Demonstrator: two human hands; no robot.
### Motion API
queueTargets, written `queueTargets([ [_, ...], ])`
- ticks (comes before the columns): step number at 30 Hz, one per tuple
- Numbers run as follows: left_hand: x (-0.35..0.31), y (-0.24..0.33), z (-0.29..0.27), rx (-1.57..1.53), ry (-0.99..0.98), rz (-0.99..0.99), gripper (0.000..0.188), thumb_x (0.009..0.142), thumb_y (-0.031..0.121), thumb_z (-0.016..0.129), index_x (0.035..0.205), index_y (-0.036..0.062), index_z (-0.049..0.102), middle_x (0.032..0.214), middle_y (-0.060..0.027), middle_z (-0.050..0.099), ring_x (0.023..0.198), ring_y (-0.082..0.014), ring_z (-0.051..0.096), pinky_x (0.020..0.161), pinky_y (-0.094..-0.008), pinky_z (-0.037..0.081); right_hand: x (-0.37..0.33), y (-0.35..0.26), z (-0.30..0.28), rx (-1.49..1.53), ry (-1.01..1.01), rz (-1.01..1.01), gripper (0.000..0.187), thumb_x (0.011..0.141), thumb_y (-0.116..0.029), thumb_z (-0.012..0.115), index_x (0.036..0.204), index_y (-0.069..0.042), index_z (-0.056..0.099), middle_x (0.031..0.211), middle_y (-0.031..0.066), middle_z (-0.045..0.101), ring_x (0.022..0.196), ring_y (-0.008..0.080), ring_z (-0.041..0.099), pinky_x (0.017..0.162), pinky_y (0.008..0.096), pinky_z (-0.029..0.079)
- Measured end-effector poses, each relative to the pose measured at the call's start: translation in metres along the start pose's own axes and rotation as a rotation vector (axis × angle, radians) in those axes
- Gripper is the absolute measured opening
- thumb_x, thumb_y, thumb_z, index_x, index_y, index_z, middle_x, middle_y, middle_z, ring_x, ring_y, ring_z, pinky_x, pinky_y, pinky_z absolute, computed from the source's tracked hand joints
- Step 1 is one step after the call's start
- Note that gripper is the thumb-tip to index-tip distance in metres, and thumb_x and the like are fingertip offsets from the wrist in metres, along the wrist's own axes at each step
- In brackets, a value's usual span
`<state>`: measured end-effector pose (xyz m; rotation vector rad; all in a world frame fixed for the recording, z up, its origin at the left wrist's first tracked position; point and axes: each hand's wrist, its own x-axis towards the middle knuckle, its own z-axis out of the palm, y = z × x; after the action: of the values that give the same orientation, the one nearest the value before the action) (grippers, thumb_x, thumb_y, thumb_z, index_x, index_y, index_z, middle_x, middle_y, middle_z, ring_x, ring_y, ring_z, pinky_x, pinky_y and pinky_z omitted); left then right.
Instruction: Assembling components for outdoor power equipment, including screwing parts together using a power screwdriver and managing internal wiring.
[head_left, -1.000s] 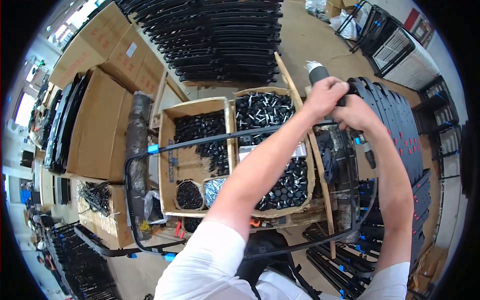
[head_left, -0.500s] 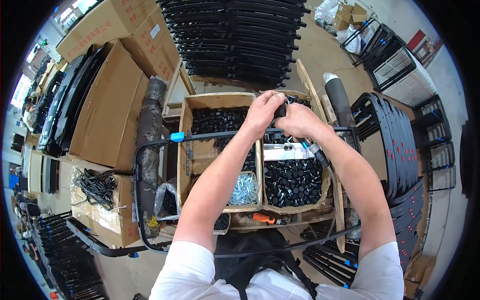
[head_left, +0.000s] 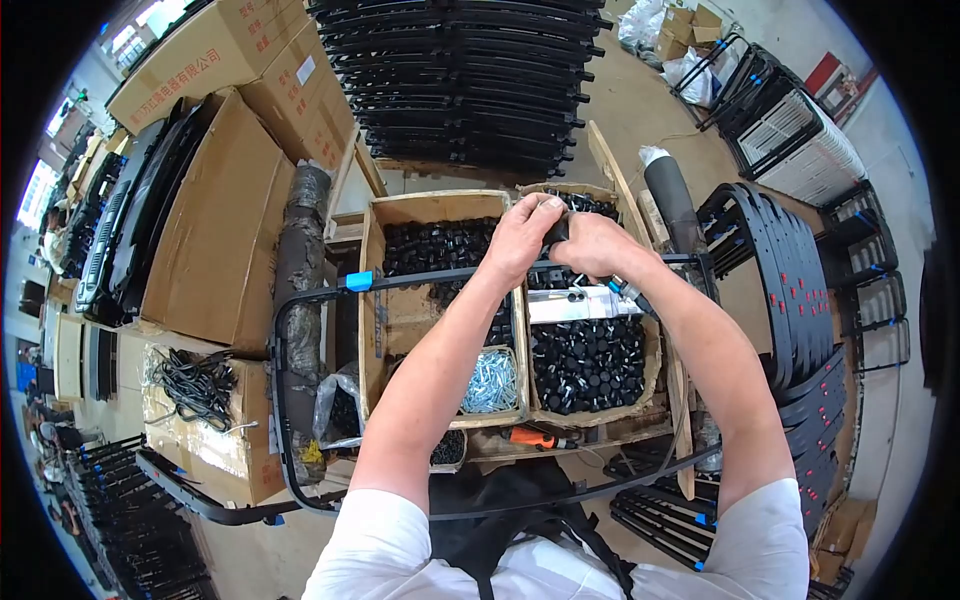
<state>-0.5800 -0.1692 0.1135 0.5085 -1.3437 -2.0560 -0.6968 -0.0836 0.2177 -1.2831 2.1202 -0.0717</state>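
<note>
My left hand is closed above the far bar of a black tubular frame, its thumb and fingers against a black piece between my hands. What the fingertips pinch is hidden. Right beside it, my right hand wraps round a hand-held air tool, mostly covered by the palm. Its hose fitting sticks out below the wrist. The frame lies across wooden bins, with a blue clip on its left part. Under my hands, the bins hold black round-headed parts.
Silvery screws fill a small box within the left bin. An orange-handled tool lies near the bins' front edge. Wrapped rollers flank the bins. Cartons stand left; stacked black frames rise beyond, with curved panels at right.
My hands stay together over the far bar, the right wrist turning slightly so less of the hose fitting shows. The view has shifted a little.
</note>
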Motion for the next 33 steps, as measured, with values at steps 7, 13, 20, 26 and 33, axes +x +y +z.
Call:
queueTargets([
  [7,-0.001,0.001,0.001,-0.020,0.016,-0.046,0.023,0.110,0.025,0.062,0.116,0.0037,0.070,0.107,-0.0013,0.068,0.100,-0.0103,0.060,0.095,-0.0283,0.049,0.011,0.007,0.007,0.041,-0.024,-0.026,0.034,0.081,-0.028,0.069,0.087,0.006,0.069,0.068,0.0141,0.070,0.056,0.0272,0.070,0.060,0.0417,0.055],
  [13,-0.005,-0.003,0.001,0.001,0.040,-0.035,0.025,0.107,0.027,0.065,0.114,0.0036,0.071,0.104,-0.0013,0.070,0.096,-0.0100,0.061,0.089,-0.0284,0.051,0.007,0.003,0.009,0.071,-0.040,0.009,0.031,0.080,-0.027,0.070,0.079,0.004,0.069,0.070,0.0124,0.072,0.056,0.0252,0.070,0.060,0.0391,0.056],
  [20,0.003,-0.006,0.001,-0.018,0.035,-0.044,0.024,0.108,0.026,0.064,0.113,0.0040,0.071,0.104,-0.0008,0.069,0.096,-0.0104,0.060,0.090,-0.0287,0.050,0.028,0.014,0.011,0.184,-0.095,-0.031,0.024,0.074,-0.021,0.069,0.075,0.003,0.073,0.075,0.0121,0.075,0.070,0.0237,0.075,0.067,0.0367,0.058],
  [26,0.004,0.002,-0.001,-0.062,0.001,-0.023,0.023,0.108,0.026,0.064,0.111,0.0044,0.071,0.105,-0.0019,0.069,0.098,-0.0117,0.061,0.092,-0.0295,0.050,0.033,0.013,0.007,0.175,-0.102,-0.059,0.021,0.070,-0.017,0.071,0.074,0.003,0.073,0.075,0.0140,0.075,0.069,0.0235,0.073,0.065,0.0357,0.058],
  [33,0.001,0.009,-0.001,0.012,-0.023,0.024,0.024,0.108,0.026,0.063,0.106,0.0044,0.072,0.098,-0.0016,0.069,0.092,-0.0114,0.062,0.087,-0.0296,0.051,0.017,0.002,0.006,0.138,-0.062,-0.041,0.024,0.069,-0.019,0.073,0.077,0.004,0.073,0.078,0.0170,0.075,0.071,0.0264,0.073,0.067,0.0374,0.058],
])
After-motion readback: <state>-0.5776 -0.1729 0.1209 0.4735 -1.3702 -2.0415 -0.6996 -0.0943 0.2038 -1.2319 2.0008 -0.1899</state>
